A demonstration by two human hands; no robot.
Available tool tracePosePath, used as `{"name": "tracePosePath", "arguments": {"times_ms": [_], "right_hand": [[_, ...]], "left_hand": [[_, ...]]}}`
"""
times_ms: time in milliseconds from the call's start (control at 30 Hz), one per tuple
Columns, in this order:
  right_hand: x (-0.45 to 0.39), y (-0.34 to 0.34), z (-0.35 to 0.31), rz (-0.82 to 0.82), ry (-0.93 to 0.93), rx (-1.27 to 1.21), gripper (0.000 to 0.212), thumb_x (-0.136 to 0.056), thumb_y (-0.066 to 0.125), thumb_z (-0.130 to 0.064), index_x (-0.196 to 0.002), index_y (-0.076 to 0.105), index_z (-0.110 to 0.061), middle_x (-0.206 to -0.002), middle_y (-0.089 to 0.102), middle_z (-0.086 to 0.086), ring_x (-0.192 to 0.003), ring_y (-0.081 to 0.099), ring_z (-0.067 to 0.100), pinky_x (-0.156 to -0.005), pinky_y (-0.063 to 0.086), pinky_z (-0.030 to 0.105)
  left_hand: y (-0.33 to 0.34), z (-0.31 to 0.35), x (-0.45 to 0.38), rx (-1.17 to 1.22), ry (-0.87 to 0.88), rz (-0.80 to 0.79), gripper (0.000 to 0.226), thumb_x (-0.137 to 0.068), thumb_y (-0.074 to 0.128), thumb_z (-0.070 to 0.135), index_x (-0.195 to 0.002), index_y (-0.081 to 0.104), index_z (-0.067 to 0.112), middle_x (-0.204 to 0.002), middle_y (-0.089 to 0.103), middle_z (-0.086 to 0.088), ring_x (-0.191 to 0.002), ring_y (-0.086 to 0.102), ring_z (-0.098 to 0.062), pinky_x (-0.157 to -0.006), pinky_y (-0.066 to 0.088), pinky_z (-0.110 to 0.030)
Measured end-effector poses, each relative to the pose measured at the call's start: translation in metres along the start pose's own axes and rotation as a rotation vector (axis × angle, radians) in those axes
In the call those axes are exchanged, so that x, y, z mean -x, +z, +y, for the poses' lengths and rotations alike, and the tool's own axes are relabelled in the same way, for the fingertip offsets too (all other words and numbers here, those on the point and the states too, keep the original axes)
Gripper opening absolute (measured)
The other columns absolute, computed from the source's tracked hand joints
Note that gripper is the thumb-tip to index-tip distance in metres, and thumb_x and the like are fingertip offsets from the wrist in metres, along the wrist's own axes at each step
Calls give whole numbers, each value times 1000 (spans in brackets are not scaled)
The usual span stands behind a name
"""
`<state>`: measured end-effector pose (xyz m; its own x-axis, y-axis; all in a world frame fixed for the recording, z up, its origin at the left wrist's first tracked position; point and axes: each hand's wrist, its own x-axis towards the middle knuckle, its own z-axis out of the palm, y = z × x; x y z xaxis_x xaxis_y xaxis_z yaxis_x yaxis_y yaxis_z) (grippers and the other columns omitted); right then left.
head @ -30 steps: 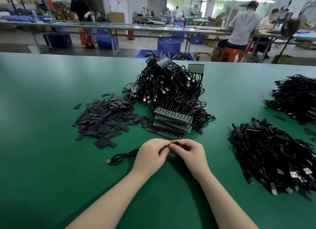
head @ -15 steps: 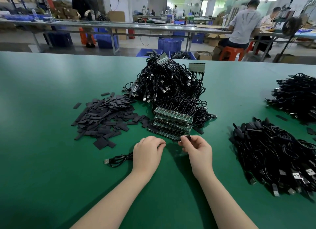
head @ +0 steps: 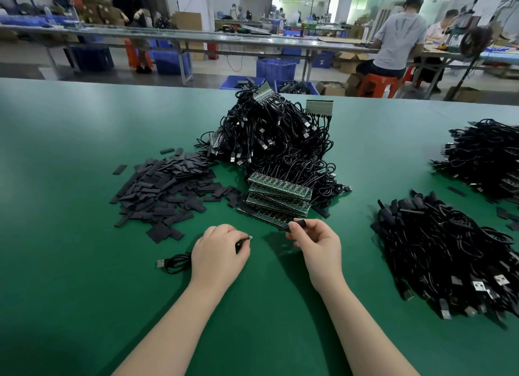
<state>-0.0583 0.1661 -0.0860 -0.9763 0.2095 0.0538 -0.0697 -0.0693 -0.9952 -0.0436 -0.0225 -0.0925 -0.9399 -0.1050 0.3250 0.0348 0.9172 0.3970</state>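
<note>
My hands preparing to sleeve a cable end.
Near centre, my left hand (head: 219, 252) pinches the cable (head: 175, 262) by its tiny board tip (head: 249, 237); my right hand (head: 317, 243) pinches a black sleeve (head: 300, 223), seemingly flat, just right of it. I should squeeze its mouth open, align, slide.

Tabletop (head: 70, 235) centre: cable heap (head: 278, 139), green circuit-board strips (head: 276, 197) before it, black sleeve pile (head: 168, 190) leftward; further cable piles (head: 449, 252) toward right edge.
</note>
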Motion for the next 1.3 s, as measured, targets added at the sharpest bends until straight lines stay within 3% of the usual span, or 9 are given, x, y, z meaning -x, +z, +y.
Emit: {"name": "tracePosePath", "arguments": {"times_ms": [167, 367, 500, 667, 833, 1000, 1133, 1300], "right_hand": [[1, 2, 1, -17, -6, 8, 5, -88, 74, -14, -88, 71, -17, -78, 76, -3, -75, 73, 10, -63, 51, 15], [1, 3, -1, -80, -14, 19, 6, -90, 72, -10, -90, 71, -16, -81, 76, -3, -73, 72, 8, -64, 51, 14], [0, 1, -1, -72, -19, 10, 5, -90, 72, -12, -89, 70, -16, -80, 76, -1, -73, 71, 8, -63, 51, 14], [1, 1, -1, -104, -27, 26, 6, -90, 71, -11, -87, 69, -15, -75, 75, -5, -68, 68, 3, -62, 50, 14], [2, 0, -1, -103, -39, 37, 5, -90, 72, -12, -87, 69, -16, -78, 75, -3, -69, 68, 4, -63, 50, 14], [4, 0, -1, -106, -31, 14, 5, -90, 71, -11, -91, 69, -15, -85, 76, 1, -74, 71, 8, -66, 51, 15], [4, 1, -3, -99, -25, -9, 6, -89, 72, -10, -93, 70, -14, -87, 76, 3, -75, 71, 10, -66, 51, 15], [5, -1, -5, -97, -29, -34, 7, -90, 71, -11, -96, 70, -14, -88, 77, 2, -76, 72, 10, -66, 51, 14]], "left_hand": [[-2, 3, -1, 35, 117, 21, 16, -95, 59, 38, -97, 74, 34, -96, 70, 18, -93, 61, -12, -75, 45, -29], [-7, 23, -1, 149, 251, 122, 9, -92, 66, 29, -96, 73, 26, -76, 72, 11, -63, 65, -12, -57, 50, -30], [-2, 32, -4, 281, 201, 0, 20, -99, 53, 29, -117, 62, 25, -86, 72, 10, -73, 65, -13, -67, 50, -34], [-1, 26, -1, 263, 279, -51, 22, -101, 48, 29, -111, 67, 24, -102, 68, 12, -90, 62, -8, -81, 46, -32], [0, 27, 0, 262, 308, -39, 27, -100, 46, 26, -115, 69, 23, -96, 65, 13, -89, 59, -7, -79, 46, -32], [-2, 25, 1, 297, 325, 3, 31, -98, 55, 16, -127, 65, 18, -103, 66, 6, -91, 61, -14, -83, 47, -35], [-4, 25, 1, 297, 354, 73, 31, -91, 65, 8, -121, 70, 17, -95, 68, 4, -82, 63, -19, -79, 50, -38], [-4, 24, 2, 318, 345, 128, 25, -86, 73, 13, -110, 75, 20, -95, 71, 9, -85, 65, -14, -82, 51, -38]]}}
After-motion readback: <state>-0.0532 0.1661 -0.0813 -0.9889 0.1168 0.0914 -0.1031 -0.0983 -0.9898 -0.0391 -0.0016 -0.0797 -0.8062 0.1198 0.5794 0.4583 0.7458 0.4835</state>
